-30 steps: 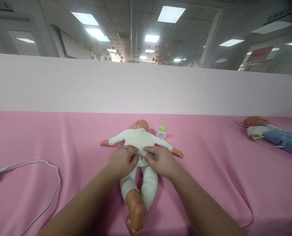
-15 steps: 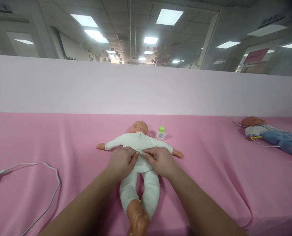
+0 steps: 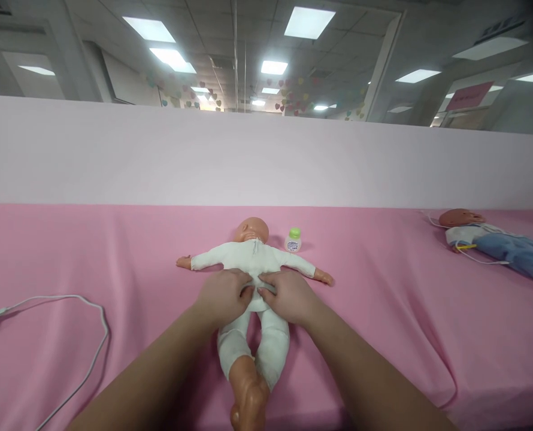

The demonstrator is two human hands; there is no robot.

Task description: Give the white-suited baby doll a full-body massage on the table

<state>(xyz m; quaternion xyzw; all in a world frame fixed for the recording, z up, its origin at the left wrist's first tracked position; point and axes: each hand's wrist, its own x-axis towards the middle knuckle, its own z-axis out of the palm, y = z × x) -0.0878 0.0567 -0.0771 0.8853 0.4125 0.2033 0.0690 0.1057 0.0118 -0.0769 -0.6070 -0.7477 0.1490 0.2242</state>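
Note:
A baby doll (image 3: pixel 254 256) with a white cloth body lies stretched out, its head away from me and its arms spread. Its face does not show, and its lower legs cross near the bottom edge. My left hand (image 3: pixel 225 297) rests on the lower torso, thumb and fingers curled around a bit of the white cloth. Mirroring it, my right hand (image 3: pixel 290 297) grips the cloth on the other side, with a narrow gap between the two thumbs. Beyond the doll's right-hand arm stands a small clear bottle (image 3: pixel 293 242) with a green cap.
A pink cloth (image 3: pixel 374 335) covers the table. At the far right lies a second doll (image 3: pixel 509 245) in blue and white, with thin tubing on it. A white cable (image 3: pixel 102 326) curves across the left side. Behind the table rises a low white wall (image 3: pixel 266 158) below glass.
Both thumbs have drawn back slightly toward me, away from the index fingers, widening the space between them. The hands stay at the same spot on the doll. The view has tilted slightly.

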